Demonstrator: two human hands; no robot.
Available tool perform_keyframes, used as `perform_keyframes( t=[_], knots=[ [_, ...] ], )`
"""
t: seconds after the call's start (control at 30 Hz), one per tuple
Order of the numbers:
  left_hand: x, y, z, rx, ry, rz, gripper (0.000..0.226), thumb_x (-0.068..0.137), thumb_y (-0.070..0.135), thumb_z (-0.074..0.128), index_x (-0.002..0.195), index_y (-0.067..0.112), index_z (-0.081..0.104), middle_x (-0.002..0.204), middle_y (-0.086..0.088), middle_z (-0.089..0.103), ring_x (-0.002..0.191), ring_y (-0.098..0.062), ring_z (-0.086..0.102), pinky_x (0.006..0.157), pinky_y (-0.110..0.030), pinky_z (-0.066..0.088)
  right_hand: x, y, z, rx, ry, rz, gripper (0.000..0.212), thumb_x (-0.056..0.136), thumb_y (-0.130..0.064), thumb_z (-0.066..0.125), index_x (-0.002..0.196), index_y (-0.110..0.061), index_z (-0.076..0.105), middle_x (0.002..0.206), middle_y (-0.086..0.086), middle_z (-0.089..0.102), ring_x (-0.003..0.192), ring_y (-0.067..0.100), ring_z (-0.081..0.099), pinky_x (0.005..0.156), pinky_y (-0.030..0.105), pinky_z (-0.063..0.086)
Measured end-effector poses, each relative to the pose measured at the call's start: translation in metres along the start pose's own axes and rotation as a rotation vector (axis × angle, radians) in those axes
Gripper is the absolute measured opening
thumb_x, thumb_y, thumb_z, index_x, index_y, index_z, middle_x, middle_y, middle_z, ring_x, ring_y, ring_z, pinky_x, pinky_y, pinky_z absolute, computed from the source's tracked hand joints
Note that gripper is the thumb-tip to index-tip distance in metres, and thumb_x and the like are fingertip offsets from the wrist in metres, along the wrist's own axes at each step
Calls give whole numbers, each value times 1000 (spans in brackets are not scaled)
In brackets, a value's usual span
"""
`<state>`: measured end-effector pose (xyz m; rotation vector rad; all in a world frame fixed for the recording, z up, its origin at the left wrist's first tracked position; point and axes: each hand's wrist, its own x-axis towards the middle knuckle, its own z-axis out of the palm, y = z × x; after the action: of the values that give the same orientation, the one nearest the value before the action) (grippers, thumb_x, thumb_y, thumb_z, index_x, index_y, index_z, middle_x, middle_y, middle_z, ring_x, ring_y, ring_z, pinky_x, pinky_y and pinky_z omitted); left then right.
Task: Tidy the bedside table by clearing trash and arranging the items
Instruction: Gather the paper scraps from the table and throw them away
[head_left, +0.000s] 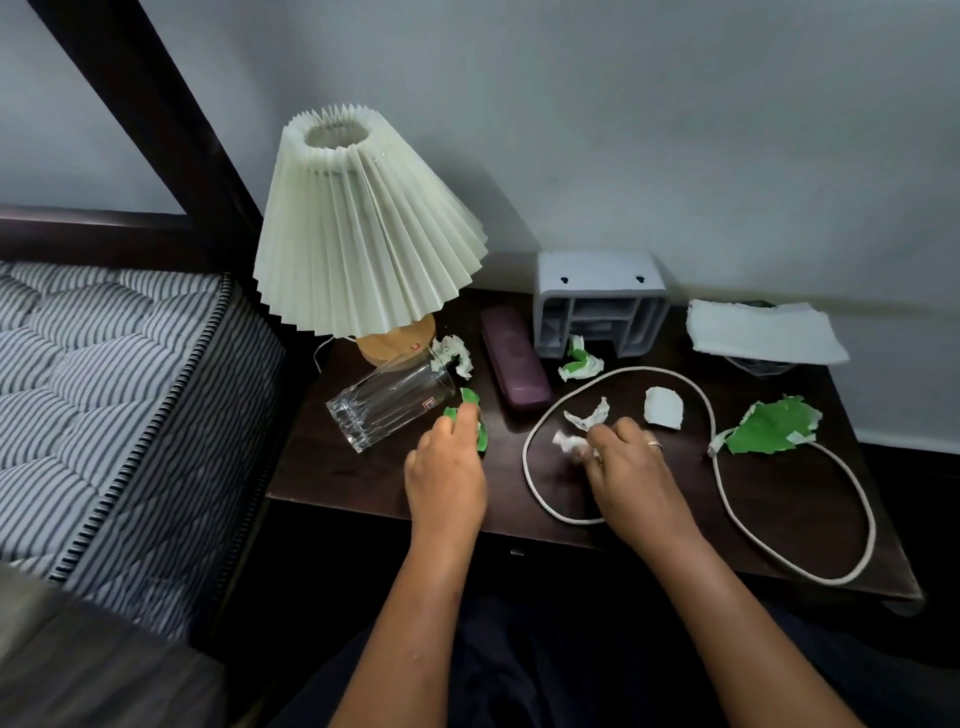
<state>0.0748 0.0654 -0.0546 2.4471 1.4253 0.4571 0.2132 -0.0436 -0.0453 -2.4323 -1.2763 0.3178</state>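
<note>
On bedside table (363, 483), toppled glass (389, 402), cord (613, 371)

Left hand (445, 467) flat, right hand (631, 462) pinching (fingers (592, 448) curled).

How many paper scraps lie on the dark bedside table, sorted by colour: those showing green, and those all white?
Green-and-white torn paper scraps: 4
Plain white crumpled paper scraps: 3
Total: 7
</note>
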Motion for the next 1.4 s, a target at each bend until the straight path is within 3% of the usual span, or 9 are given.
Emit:
perform_keyframes(
  t=[0.2,0.33,0.47,0.6,0.77,0.93,1.07,1.27,1.4],
  knots=[
    [-1,-1,5,138,-125,-50,58,94,12,36,145,31,15,108,-3,57,101,-24,53,74,-37,44,9,3,-11,137,165,36,32,95,-29,45,65,-20,39,70,3,45,68,28,51,61,31,32],
    [2,1,4,126,-126,-77,37,95,14,34,131,23,32,108,-5,59,101,-27,54,69,-37,43,10,5,-5,20,73,60,12,96,-15,38,97,-12,49,83,13,62,78,38,58,63,37,38],
    [4,2,3,116,-152,-61,35,91,8,34,124,20,37,109,-9,57,97,-30,55,73,-37,44,13,6,-4,8,34,31,39,93,-10,38,128,-24,46,104,8,58,93,35,56,72,40,45],
    [6,3,2,7,-94,-71,17,96,23,35,107,13,43,100,-13,53,86,-35,56,65,-38,35,16,4,-2,-4,51,26,25,93,-25,46,116,-22,54,103,4,59,95,31,58,68,37,45],
    [8,4,-3,-127,-13,-2,27,91,30,52,83,5,53,90,-12,47,70,-32,54,60,-34,34,22,5,4,-52,10,62,15,93,-31,49,99,-18,50,98,5,57,90,31,57,61,34,38],
    [15,8,-11,-209,79,46,17,83,14,64,72,4,58,89,-8,52,67,-20,50,64,-34,44,26,6,2,19,84,47,30,96,-37,39,84,-13,52,89,6,50,82,33,56,60,33,35],
    [20,15,-12,-274,20,108,31,84,19,64,61,13,44,63,-1,47,62,-28,51,58,-28,28,31,17,-21,135,214,98,39,93,-37,47,61,-15,47,74,4,47,71,32,54,60,33,34],
    [8,61,-2,-415,-109,283,28,89,33,55,74,22,34,59,6,39,61,-30,52,55,-36,37,32,63,-52,165,293,267,18,97,-20,37,89,-9,48,76,21,62,73,39,58,62,40,43],
    [4,81,8,-337,-111,286,14,93,37,43,102,26,40,90,0,63,81,-32,61,60,-36,40,23,97,-67,55,225,454,27,93,-26,48,117,-17,43,100,18,63,91,40,60,65,37,40]
  ],
)
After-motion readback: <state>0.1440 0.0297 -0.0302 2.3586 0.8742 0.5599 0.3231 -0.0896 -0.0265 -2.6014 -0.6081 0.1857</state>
